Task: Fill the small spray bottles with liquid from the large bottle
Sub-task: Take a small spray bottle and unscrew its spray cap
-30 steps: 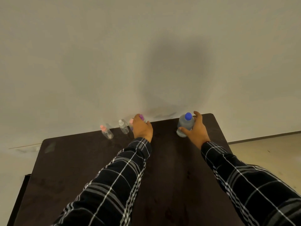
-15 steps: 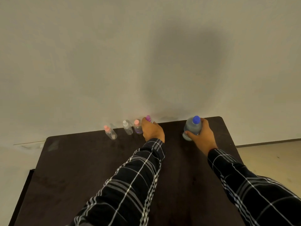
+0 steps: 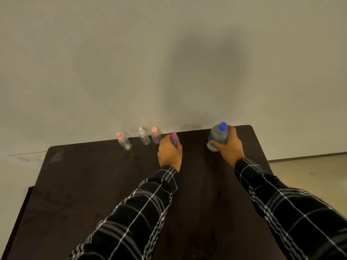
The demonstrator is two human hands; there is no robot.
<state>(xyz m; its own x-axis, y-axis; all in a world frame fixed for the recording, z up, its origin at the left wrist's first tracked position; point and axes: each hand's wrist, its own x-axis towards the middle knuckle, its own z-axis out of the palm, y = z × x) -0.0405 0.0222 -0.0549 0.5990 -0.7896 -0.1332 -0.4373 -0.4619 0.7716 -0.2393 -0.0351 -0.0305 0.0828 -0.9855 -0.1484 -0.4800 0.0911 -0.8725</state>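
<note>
My left hand (image 3: 170, 152) is wrapped around a small clear spray bottle with a purple cap (image 3: 174, 138); most of its body is hidden by my fingers. My right hand (image 3: 230, 147) grips the large clear bottle with a blue cap (image 3: 218, 136), which stands on the dark table (image 3: 93, 184) near its far right corner. Three other small spray bottles stand in a row at the far edge: a pink-capped one (image 3: 124, 141), a white-capped one (image 3: 144, 136) and another pink-capped one (image 3: 156, 135).
A plain light wall (image 3: 169, 62) rises right behind the table's far edge. Beige floor (image 3: 309, 169) shows to the right of the table. My plaid sleeves reach over the table's middle.
My left hand has drawn the purple-capped bottle out of the row, toward me and to the right. My right hand stays on the large bottle. The camera view has shifted slightly.
</note>
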